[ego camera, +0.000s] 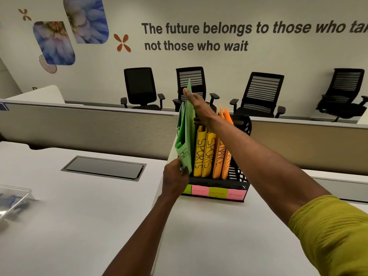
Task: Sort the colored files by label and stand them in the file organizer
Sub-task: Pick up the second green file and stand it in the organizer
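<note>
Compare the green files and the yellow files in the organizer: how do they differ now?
The green files are marked HR, the yellow files SPORTS. The green ones lean left in the end slot, gripped by the left hand below and right hand above; the yellow ones stand upright, untouched. Both are in the black organizer.

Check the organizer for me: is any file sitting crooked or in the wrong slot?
The green files at the left end of the file organizer lean left and splay apart, held by the left hand and right hand. The yellow SPORTS files and orange files stand grouped by colour.
</note>
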Action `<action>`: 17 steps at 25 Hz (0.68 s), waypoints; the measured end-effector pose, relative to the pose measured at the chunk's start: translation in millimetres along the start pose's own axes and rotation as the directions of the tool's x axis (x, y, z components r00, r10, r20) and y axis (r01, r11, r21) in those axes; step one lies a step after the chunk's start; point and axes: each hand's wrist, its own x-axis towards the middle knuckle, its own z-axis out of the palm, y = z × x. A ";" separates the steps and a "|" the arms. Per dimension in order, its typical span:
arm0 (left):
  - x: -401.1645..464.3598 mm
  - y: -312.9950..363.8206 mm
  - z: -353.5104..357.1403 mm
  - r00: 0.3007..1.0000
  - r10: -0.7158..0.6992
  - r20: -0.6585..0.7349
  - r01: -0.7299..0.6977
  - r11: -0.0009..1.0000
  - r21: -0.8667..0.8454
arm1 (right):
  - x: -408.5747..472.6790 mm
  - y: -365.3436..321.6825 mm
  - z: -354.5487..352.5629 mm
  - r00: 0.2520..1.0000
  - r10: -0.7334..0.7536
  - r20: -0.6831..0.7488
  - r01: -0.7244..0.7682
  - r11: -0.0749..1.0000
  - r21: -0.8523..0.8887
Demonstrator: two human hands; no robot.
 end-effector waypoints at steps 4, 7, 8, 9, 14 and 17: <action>8.8 3.0 6.2 0.999 -0.010 0.033 0.008 0.997 0.073 | 8.6 12.7 7.2 0.997 0.004 -0.076 -0.006 1.000 -0.023; 13.5 -6.3 10.9 0.997 -0.056 0.058 0.051 0.995 0.089 | 14.7 22.5 5.0 0.984 -0.006 -0.180 -0.004 0.998 -0.057; 14.8 -8.5 12.2 0.996 -0.066 0.063 0.060 0.994 0.096 | 15.1 24.5 2.8 0.979 -0.018 -0.204 0.002 0.997 -0.078; 15.6 -10.6 13.7 0.995 -0.076 0.068 0.069 0.993 0.098 | 14.1 26.7 1.4 0.974 -0.037 -0.223 0.012 0.994 -0.110; 15.0 -16.1 24.0 0.995 -0.079 0.060 0.076 0.996 0.044 | 11.1 38.1 -0.2 0.959 -0.160 -0.234 0.054 0.914 -0.403; 16.9 -11.0 25.0 0.996 -0.073 0.046 0.072 0.997 0.005 | 13.0 42.7 4.5 0.971 -0.164 -0.171 0.048 0.844 -0.534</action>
